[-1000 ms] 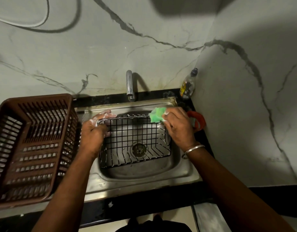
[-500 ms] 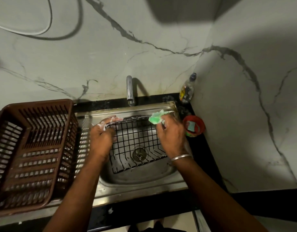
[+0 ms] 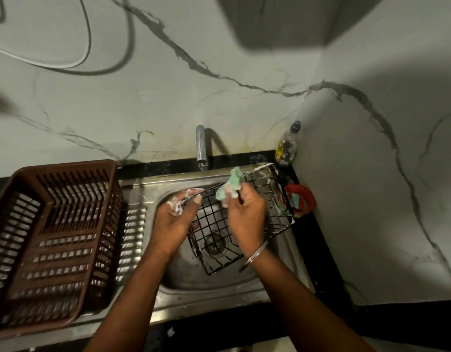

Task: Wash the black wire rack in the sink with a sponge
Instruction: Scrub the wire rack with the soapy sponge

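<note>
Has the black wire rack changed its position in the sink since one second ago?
Yes. The black wire rack was square over the drain; now it is turned, its right end swung toward the red container and over the sink rim.

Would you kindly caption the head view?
Left hand steadies black wire rack over sink; right hand scrubs with sponge.

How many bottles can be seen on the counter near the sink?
1. The bottle stands in the back corner where the two walls meet, behind the red bowl and right of the tap. None other shows.
</note>
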